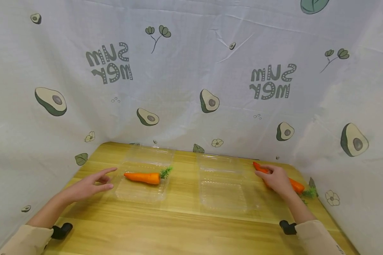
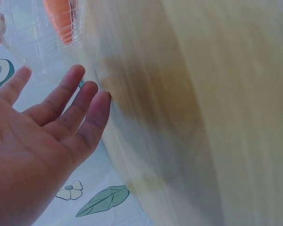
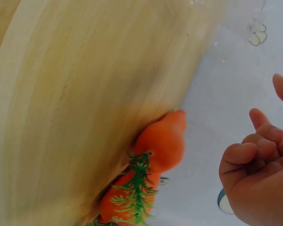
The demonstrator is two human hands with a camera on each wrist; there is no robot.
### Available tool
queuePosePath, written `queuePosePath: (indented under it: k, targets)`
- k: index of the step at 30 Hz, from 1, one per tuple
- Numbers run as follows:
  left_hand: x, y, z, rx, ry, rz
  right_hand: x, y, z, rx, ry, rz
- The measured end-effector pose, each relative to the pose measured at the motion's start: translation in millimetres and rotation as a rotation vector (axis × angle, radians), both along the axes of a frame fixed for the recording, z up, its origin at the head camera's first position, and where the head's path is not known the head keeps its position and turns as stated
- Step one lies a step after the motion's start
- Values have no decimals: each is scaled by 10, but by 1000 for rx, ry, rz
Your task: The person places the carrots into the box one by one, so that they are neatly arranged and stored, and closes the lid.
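Note:
An orange carrot (image 1: 143, 177) with a green frilly top lies in the left clear plastic container (image 1: 140, 194). Just left of that container, my left hand (image 1: 89, 186) is held with fingers spread and nothing in them; the left wrist view shows its palm. At the right, my right hand (image 1: 276, 180) is over orange carrots (image 1: 296, 185) and partly hides them. In the right wrist view two carrots (image 3: 162, 143) lie close together, green tops toward the camera. The right hand's thumb and index finger stand apart, the other fingers loosely curled, holding nothing.
A second clear container (image 1: 223, 196) sits with its lid laid back, between the left container and the right-hand carrots. Everything lies on a wood-grain table (image 1: 166, 230). A white printed cloth (image 1: 178, 71) hangs along the back and sides.

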State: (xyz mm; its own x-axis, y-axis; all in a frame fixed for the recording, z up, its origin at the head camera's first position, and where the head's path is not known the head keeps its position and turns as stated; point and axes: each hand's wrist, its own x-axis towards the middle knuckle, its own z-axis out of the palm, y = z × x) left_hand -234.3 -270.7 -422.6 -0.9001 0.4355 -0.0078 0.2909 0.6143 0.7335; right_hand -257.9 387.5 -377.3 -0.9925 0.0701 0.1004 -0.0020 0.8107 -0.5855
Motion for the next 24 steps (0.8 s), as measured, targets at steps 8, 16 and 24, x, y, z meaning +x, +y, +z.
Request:
queuePosePath:
  k: [8, 16, 24]
  targets:
    - [-2, 1, -15, -15, -6, 12, 41, 78, -37, 23, 10, -15]
    - [-9, -6, -24, -33, -7, 28, 47, 139, -105, 50, -9, -45]
    - [-20, 1, -7, -21, -4, 8, 27, 227, -146, 80, -12, -72]
